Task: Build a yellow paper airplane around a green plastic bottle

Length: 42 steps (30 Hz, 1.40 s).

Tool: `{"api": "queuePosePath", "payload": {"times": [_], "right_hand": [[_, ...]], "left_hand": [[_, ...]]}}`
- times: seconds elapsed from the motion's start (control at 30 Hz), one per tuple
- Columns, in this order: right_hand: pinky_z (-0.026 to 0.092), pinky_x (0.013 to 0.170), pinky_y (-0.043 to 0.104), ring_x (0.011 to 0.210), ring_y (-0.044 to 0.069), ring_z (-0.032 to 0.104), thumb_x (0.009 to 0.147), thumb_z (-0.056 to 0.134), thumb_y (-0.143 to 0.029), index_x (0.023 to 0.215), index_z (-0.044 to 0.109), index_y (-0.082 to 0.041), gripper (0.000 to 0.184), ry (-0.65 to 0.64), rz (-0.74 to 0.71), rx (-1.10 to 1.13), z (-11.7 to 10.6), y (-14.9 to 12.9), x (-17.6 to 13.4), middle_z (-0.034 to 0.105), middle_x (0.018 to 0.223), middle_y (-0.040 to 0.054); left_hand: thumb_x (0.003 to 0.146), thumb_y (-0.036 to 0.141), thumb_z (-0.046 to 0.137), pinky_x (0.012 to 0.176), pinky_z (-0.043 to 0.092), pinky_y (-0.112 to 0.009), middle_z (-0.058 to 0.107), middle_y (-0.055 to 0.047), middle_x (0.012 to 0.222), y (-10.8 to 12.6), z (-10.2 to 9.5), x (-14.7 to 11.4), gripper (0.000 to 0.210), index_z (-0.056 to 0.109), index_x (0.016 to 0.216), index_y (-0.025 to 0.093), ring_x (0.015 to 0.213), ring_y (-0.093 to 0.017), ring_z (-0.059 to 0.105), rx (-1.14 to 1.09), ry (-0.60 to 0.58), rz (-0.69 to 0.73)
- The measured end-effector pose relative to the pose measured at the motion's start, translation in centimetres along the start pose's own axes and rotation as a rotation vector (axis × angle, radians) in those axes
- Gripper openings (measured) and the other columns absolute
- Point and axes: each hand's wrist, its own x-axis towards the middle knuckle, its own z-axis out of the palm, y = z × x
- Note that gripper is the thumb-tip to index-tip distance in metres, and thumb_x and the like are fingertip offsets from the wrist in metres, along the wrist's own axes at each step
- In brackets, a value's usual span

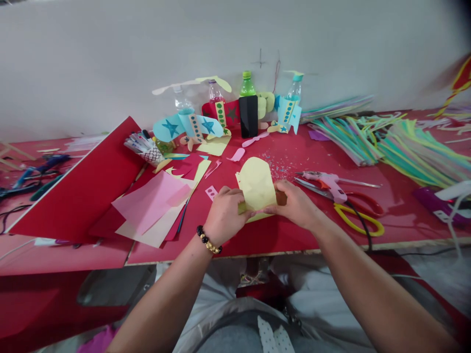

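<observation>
A piece of pale yellow paper (256, 180) with a rounded far end is held between my two hands just above the red table. My left hand (227, 215) grips its lower left part, fingers curled and thumb on the near edge. My right hand (292, 203) pinches the lower right side, its thumb meeting the near edge close to the left thumb. The paper looks bent or folded along this edge. To the right lie a pink glue gun (329, 182) and scissors (358, 218) with red and yellow handles. Pink and cream paper sheets (149, 203) lie to the left.
Plastic bottles with paper wings (187, 125) and a black-wrapped green bottle (248, 115) stand along the wall. Bundles of coloured pipe cleaners (408, 147) lie at the right. A red board (81, 191) leans by a pen holder (152, 156). Small scraps (279, 166) litter the table (294, 240).
</observation>
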Motion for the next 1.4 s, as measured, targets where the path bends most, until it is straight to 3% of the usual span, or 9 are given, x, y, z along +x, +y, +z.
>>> {"api": "queuePosePath", "payload": {"times": [0.27, 0.5, 0.73, 0.9, 1.0, 1.1, 1.23, 1.4], "right_hand": [[0.041, 0.066, 0.029, 0.074, 0.017, 0.053, 0.075, 0.075, -0.045, 0.09, 0.062, -0.02, 0.031, -0.079, -0.038, 0.087, -1.1, -0.1, 0.0, 0.056, 0.083, 0.0008], [0.039, 0.064, 0.028, 0.071, 0.015, 0.049, 0.074, 0.076, -0.047, 0.084, 0.06, -0.02, 0.033, -0.092, -0.002, 0.124, -1.2, -0.2, 0.0, 0.051, 0.078, -0.0016], [0.038, 0.065, 0.029, 0.075, 0.019, 0.052, 0.068, 0.076, -0.059, 0.089, 0.063, -0.022, 0.045, -0.02, 0.015, 0.0, -0.4, -0.3, 0.1, 0.059, 0.082, 0.002], [0.042, 0.072, 0.034, 0.087, 0.024, 0.056, 0.07, 0.075, -0.06, 0.092, 0.062, -0.022, 0.046, 0.02, 0.014, -0.068, 0.1, -0.5, 0.1, 0.063, 0.09, 0.005], [0.044, 0.082, 0.041, 0.096, 0.028, 0.057, 0.073, 0.073, -0.057, 0.103, 0.061, -0.023, 0.047, 0.019, -0.042, -0.063, 0.2, -0.2, -0.5, 0.065, 0.101, 0.0074], [0.044, 0.092, 0.047, 0.108, 0.031, 0.057, 0.075, 0.074, -0.053, 0.117, 0.057, -0.024, 0.053, 0.04, -0.099, -0.045, 0.2, 0.4, -1.5, 0.064, 0.116, 0.0101], [0.04, 0.105, 0.05, 0.127, 0.031, 0.049, 0.081, 0.07, -0.043, 0.13, 0.052, -0.027, 0.054, 0.055, -0.182, -0.029, 0.2, 1.0, -3.1, 0.055, 0.136, 0.0117], [0.039, 0.11, 0.05, 0.134, 0.028, 0.043, 0.085, 0.066, -0.027, 0.136, 0.047, -0.029, 0.055, 0.007, -0.188, -0.01, -0.1, 0.9, -4.3, 0.048, 0.144, 0.0099]], "left_hand": [[0.078, 0.025, 0.072, 0.082, 0.041, -0.036, 0.071, -0.001, 0.1, 0.1, -0.4, -0.2, 0.012, 0.074, 0.09, 0.022, 0.092, -0.023, 0.056, 0.008, -0.033, -0.002], [0.076, 0.023, 0.071, 0.08, 0.042, -0.036, 0.071, -0.001, 0.103, 0.0, -0.5, -0.2, 0.018, 0.074, 0.094, 0.023, 0.093, -0.024, 0.055, -0.002, -0.047, -0.009], [0.077, 0.051, 0.071, 0.073, 0.041, -0.036, 0.071, -0.006, 0.089, 0.9, 0.7, 0.0, 0.033, 0.074, 0.093, 0.022, 0.085, -0.026, 0.054, 0.128, 0.084, -0.092], [0.079, 0.051, 0.07, 0.075, 0.042, -0.038, 0.069, -0.006, 0.087, 1.0, 0.9, 0.2, 0.032, 0.073, 0.09, 0.021, 0.085, -0.026, 0.055, 0.14, 0.084, -0.08], [0.079, 0.044, 0.073, 0.079, 0.044, -0.039, 0.07, -0.006, 0.093, 0.6, 0.9, -0.5, 0.026, 0.074, 0.091, 0.021, 0.09, -0.027, 0.054, 0.108, 0.103, -0.017], [0.086, 0.032, 0.067, 0.089, 0.042, -0.042, 0.07, -0.005, 0.108, 0.2, 1.0, -1.9, 0.014, 0.075, 0.094, 0.024, 0.101, -0.026, 0.051, 0.076, 0.165, 0.147], [0.091, 0.016, 0.058, 0.094, 0.036, -0.043, 0.066, 0.002, 0.125, -0.4, 1.0, -4.2, 0.03, 0.07, 0.111, 0.035, 0.111, -0.024, 0.047, 0.118, 0.181, 0.362], [0.092, 0.017, 0.057, 0.098, 0.033, -0.045, 0.064, 0.004, 0.129, -0.9, 1.0, -5.8, 0.032, 0.068, 0.115, 0.037, 0.116, -0.024, 0.044, 0.166, 0.14, 0.462]]}}
